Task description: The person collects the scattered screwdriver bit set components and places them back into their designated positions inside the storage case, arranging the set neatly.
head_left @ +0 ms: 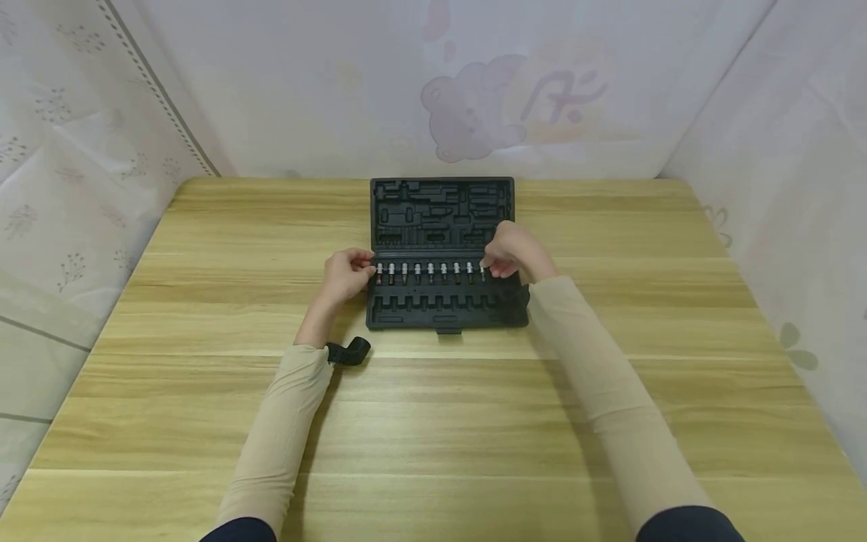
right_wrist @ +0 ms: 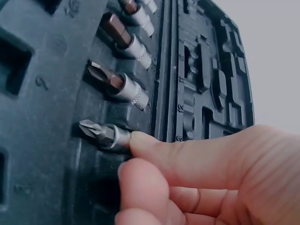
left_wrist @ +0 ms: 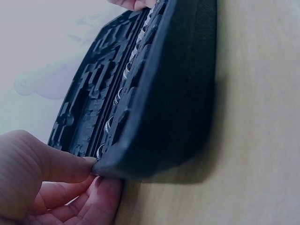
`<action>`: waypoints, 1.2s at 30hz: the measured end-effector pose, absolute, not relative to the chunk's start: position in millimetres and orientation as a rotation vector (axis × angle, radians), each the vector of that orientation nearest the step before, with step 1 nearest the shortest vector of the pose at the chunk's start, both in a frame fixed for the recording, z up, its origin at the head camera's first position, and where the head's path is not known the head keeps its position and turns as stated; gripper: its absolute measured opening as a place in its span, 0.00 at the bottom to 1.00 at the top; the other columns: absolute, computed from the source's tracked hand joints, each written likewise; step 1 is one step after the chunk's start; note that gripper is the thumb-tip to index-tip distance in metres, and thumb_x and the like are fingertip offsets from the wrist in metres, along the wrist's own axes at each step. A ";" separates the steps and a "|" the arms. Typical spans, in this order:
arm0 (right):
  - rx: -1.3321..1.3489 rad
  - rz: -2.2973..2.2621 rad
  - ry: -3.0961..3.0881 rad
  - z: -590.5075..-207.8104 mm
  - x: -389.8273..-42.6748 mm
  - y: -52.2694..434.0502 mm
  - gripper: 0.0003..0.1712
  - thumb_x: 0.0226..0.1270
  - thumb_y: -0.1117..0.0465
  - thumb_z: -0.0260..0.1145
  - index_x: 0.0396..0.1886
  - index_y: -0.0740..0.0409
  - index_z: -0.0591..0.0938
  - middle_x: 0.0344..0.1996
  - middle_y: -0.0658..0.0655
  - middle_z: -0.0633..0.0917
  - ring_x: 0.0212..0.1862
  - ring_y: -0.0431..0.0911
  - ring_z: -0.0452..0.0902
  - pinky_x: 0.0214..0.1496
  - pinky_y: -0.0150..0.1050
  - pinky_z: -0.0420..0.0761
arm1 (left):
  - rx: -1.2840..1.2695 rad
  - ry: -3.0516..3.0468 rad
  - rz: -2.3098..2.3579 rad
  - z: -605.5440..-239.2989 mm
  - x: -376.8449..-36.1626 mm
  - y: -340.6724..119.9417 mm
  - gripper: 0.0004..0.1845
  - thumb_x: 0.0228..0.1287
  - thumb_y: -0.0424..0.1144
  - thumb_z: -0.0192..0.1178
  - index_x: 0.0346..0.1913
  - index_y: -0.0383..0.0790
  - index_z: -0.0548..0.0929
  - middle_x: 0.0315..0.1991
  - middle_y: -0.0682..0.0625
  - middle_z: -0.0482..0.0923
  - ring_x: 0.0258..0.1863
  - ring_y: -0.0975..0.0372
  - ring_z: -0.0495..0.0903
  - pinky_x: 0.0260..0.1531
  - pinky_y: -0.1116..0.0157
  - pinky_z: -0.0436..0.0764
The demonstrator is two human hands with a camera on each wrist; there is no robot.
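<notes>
A black plastic tool case [head_left: 447, 320] lies open on the table, its lid [head_left: 443, 214] spread toward the back wall. Several silver bit sockets [head_left: 430, 272] sit in one row of slots in the base. My left hand [head_left: 347, 277] pinches the case's left edge, thumb on top and fingers below, as the left wrist view shows. At the row's right end my right hand [head_left: 511, 250] has thumb and index finger at a cross-tipped bit socket [right_wrist: 105, 133], the thumb against its silver end. The neighbouring bit socket [right_wrist: 117, 84] lies in its own slot.
A lower row of slots [head_left: 433, 302] holds no bits. The wooden table [head_left: 447, 429] stretches around the case, with a patterned curtain [head_left: 339, 90] behind it. A black strap piece [head_left: 348, 351] sticks out from the left wrist.
</notes>
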State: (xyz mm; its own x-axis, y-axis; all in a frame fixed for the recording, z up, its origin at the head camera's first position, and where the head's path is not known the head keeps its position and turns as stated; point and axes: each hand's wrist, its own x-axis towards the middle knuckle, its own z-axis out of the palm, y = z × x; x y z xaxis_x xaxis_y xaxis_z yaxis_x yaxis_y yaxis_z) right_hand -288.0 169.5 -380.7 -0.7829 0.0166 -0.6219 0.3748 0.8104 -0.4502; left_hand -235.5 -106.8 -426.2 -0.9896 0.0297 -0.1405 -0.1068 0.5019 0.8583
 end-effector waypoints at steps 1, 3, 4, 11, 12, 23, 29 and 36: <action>0.288 -0.743 2.374 -380.3 -288.9 168.7 0.09 0.60 0.66 0.65 0.36 0.70 0.79 0.15 0.55 0.79 0.17 0.41 0.76 0.28 0.36 0.83 | -0.068 2.594 1.505 -426.1 -235.5 -106.9 0.15 0.62 0.26 0.55 0.52 0.26 0.78 0.39 0.38 0.76 0.33 0.58 0.74 0.26 0.71 0.79; 0.290 -0.719 2.382 -380.0 -289.6 167.6 0.09 0.60 0.66 0.66 0.36 0.69 0.80 0.15 0.55 0.80 0.17 0.41 0.77 0.27 0.36 0.83 | -0.067 2.587 1.507 -425.9 -235.5 -107.3 0.15 0.62 0.26 0.55 0.52 0.26 0.77 0.39 0.38 0.76 0.33 0.58 0.74 0.26 0.71 0.80; 0.290 -0.712 2.388 -380.0 -289.4 167.4 0.09 0.60 0.66 0.66 0.35 0.69 0.80 0.15 0.55 0.80 0.17 0.41 0.77 0.27 0.36 0.83 | -0.067 2.587 1.507 -426.0 -235.6 -107.4 0.15 0.62 0.26 0.55 0.52 0.26 0.77 0.39 0.39 0.76 0.33 0.58 0.74 0.26 0.71 0.80; 0.258 -0.730 2.477 -383.9 -282.2 166.3 0.08 0.60 0.66 0.66 0.31 0.71 0.80 0.12 0.54 0.79 0.14 0.40 0.76 0.24 0.35 0.83 | -0.070 2.588 1.515 -425.9 -235.8 -108.3 0.15 0.62 0.26 0.55 0.52 0.26 0.78 0.39 0.38 0.76 0.34 0.57 0.74 0.27 0.70 0.80; 0.256 -0.740 2.491 -384.2 -280.6 166.2 0.08 0.60 0.66 0.66 0.30 0.71 0.80 0.12 0.54 0.79 0.14 0.40 0.76 0.24 0.35 0.83 | -0.068 2.590 1.513 -426.0 -235.9 -108.4 0.15 0.62 0.26 0.55 0.52 0.26 0.78 0.39 0.38 0.76 0.34 0.57 0.74 0.27 0.70 0.80; 0.197 -1.013 2.468 -381.5 -265.1 178.3 0.08 0.60 0.66 0.65 0.29 0.69 0.79 0.14 0.54 0.79 0.17 0.41 0.77 0.24 0.35 0.82 | -0.074 2.577 1.512 -424.3 -234.9 -107.6 0.15 0.62 0.26 0.54 0.52 0.26 0.77 0.38 0.39 0.75 0.33 0.58 0.74 0.27 0.69 0.81; 0.158 -1.099 2.469 -381.6 -259.6 186.9 0.09 0.61 0.66 0.65 0.33 0.71 0.79 0.17 0.54 0.80 0.18 0.41 0.77 0.25 0.34 0.82 | -0.071 2.583 1.514 -424.9 -235.1 -107.9 0.15 0.62 0.26 0.55 0.51 0.26 0.78 0.38 0.39 0.76 0.33 0.58 0.74 0.26 0.70 0.80; 0.138 -1.170 2.474 -383.2 -255.2 193.6 0.10 0.62 0.65 0.64 0.36 0.72 0.78 0.20 0.56 0.79 0.19 0.40 0.78 0.25 0.34 0.82 | -0.058 2.570 1.533 -424.9 -234.9 -107.6 0.15 0.62 0.26 0.55 0.51 0.25 0.77 0.38 0.39 0.76 0.32 0.59 0.74 0.25 0.71 0.80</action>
State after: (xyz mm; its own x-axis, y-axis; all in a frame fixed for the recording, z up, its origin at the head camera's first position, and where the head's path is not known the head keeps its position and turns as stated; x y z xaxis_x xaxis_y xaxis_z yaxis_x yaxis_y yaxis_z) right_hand -255.2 193.6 -383.2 -0.9158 -0.0795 -0.3937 0.2538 0.6451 -0.7207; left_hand -234.9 -107.6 -424.9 -0.9883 0.0427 -0.1466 -0.1087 0.4777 0.8718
